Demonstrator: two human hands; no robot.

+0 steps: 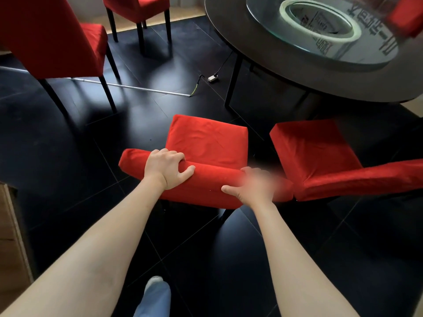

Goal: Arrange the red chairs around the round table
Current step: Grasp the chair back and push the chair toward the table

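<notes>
Held chair point(206, 143) at frame centre, short of the round bench point(229, 42) at upper right. Left hand point(166, 169) and right hand point(254, 186) both curl over its backrest. Risk: pushing forward could clip the neighbouring chair point(315, 152) at right or the bench leg point(233, 83).

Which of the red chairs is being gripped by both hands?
The middle chair, gripped by left hand and right hand; the others stand untouched.

Glossy black floor tiles point(68, 145) reflected soft daylight. A metal rod point(137, 86) and a small white power strip point(212, 78) lay on them; a wooden cabinet point(11, 236) stood at left.
</notes>
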